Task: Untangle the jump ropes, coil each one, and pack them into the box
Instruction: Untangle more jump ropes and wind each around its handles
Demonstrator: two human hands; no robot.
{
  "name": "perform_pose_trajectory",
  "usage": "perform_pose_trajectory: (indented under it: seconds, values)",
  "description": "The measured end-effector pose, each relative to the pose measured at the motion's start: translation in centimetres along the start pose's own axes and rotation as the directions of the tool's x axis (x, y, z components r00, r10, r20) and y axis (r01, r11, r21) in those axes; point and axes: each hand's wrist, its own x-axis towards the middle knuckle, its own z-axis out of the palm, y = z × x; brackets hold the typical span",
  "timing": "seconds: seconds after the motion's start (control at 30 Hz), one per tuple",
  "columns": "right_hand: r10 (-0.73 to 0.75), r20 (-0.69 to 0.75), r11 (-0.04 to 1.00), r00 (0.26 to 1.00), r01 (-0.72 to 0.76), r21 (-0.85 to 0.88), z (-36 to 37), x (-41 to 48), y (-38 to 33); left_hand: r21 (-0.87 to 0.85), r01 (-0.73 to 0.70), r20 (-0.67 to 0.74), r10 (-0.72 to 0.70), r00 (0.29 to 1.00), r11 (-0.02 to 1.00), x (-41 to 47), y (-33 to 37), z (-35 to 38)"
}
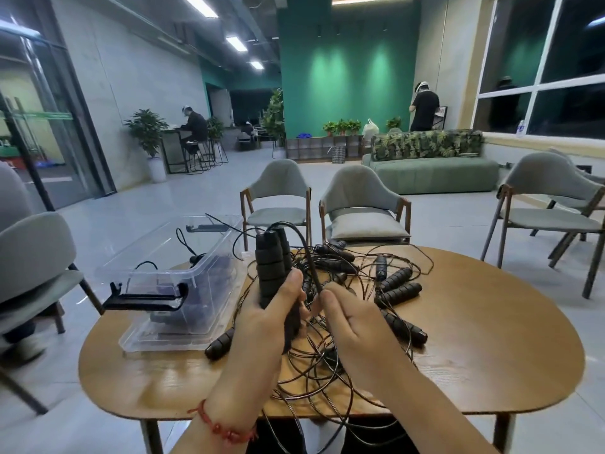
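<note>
My left hand [262, 319] grips two black ribbed jump-rope handles [271, 263] upright above the table. A thin black cord [307, 253] arcs from their tops down to my right hand [353, 319], which pinches it between thumb and fingers. Beneath both hands lies a tangle of black cords [327, 362] with several more handles [397, 286] scattered across it. The clear plastic box [163, 283] stands open at the left, with dark rope and cord inside it.
The round wooden table [474, 355] carries everything; some cord hangs over its near edge. A loose handle [219, 347] lies by the box's front corner. Grey chairs [363, 204] stand beyond and beside the table. People are far off in the room.
</note>
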Motion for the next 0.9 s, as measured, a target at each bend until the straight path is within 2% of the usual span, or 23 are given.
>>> perform_pose_trajectory:
  seconds: [0.1, 0.23, 0.4, 0.47, 0.53, 0.57, 0.63, 0.7, 0.8, 0.9]
  values:
    - [0.049, 0.032, 0.999, 0.998, -0.049, -0.007, 0.9, -0.4, -0.1, 0.01, 0.015, -0.05, -0.015, 0.999, 1.0, 0.1, -0.5, 0.4]
    - [0.109, 0.04, 0.993, 0.993, -0.107, -0.055, 1.7, -1.2, 0.2, -0.007, 0.031, -0.039, -0.031, 0.999, 1.0, 0.1, -0.6, 0.7]
    - [0.254, 0.167, 0.965, 0.953, -0.237, -0.114, 1.7, -1.0, 0.9, -0.193, 0.089, -0.039, -0.099, 0.994, 0.977, 0.3, -1.0, 0.4]
    - [0.271, 0.206, 0.958, 0.94, -0.244, -0.149, 1.5, -1.2, 0.9, -0.268, 0.107, -0.017, -0.116, 0.993, 0.957, 0.8, -1.1, 0.1]
    - [0.26, 0.237, 0.95, 0.936, -0.204, -0.237, 1.4, -1.6, 0.5, -0.273, 0.082, -0.043, -0.097, 0.994, 0.958, 1.4, -1.0, -0.3]
    - [0.248, 0.248, 0.938, 0.936, -0.168, -0.304, 1.2, -1.9, 0.3, -0.223, 0.052, -0.075, -0.07, 0.995, 0.973, 1.8, -0.9, -0.5]
    - [0.231, 0.252, 0.901, 0.94, -0.109, -0.42, 0.5, -2.0, -0.2, 0.002, -0.011, -0.142, 0.011, 0.99, 1.0, 2.4, -1.0, -1.2]
    - [0.207, 0.216, 0.888, 0.954, -0.091, -0.451, -1.0, -1.8, -0.7, 0.225, -0.036, -0.152, 0.072, 0.986, 0.974, 2.9, -1.4, -2.2]
    - [0.117, 0.142, 0.871, 0.983, -0.033, -0.49, -3.4, -1.3, -1.5, 0.319, 0.005, -0.108, 0.032, 0.994, 0.948, 2.8, -2.3, -2.7]
    - [-0.033, 0.102, 0.844, 0.994, 0.082, -0.531, -4.3, -0.7, -2.1, 0.451, -0.078, 0.012, 0.081, 0.997, 0.889, 1.7, -2.7, -1.7]
